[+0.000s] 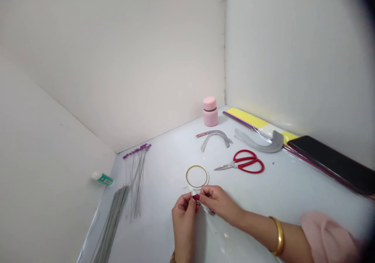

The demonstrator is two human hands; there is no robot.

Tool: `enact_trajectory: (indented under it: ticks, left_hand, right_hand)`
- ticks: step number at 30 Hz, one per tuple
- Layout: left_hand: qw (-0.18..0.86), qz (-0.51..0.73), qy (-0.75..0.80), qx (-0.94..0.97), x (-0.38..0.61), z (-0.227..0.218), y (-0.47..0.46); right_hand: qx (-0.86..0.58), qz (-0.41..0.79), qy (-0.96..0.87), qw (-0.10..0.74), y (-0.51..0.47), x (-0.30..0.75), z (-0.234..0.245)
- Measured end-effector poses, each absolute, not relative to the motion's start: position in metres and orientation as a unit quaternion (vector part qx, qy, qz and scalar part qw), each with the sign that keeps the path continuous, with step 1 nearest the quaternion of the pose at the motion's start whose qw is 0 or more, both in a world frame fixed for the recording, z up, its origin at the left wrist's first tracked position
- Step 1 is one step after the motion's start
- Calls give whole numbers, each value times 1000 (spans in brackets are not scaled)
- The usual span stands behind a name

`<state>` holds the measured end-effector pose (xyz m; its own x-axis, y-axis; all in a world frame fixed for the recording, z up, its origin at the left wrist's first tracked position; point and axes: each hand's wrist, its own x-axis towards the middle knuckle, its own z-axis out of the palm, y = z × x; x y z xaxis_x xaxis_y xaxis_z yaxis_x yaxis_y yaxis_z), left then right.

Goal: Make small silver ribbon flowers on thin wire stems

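Observation:
My left hand [183, 215] and my right hand [218, 202] meet low in the middle of the white table, fingers pinched together on a small silvery strip [202, 203]. The strip runs between both sets of fingertips. Just beyond my fingers a roll of tape [197, 176] with a gold ring lies flat. A gold bangle [278, 235] is on my right wrist.
Red-handled scissors [244, 162] lie right of the roll. Grey curved strips [215, 137] and a larger grey piece [263, 142] lie further back. A pink jar [210, 112] stands in the corner. Thin wires [129, 189] with purple tips, a glue bottle [102, 178], coloured sheets [249, 118] and a phone [334, 162] are around.

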<state>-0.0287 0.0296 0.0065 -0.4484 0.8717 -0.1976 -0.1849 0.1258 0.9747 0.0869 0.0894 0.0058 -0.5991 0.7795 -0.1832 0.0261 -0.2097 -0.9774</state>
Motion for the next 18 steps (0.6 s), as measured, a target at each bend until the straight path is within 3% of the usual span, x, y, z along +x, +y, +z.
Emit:
enact_trajectory:
  ticks: [18]
  left_hand:
    - [478, 543, 605, 333, -23, 8, 28]
  right_hand:
    - [-339, 747, -501, 274, 98, 91, 13]
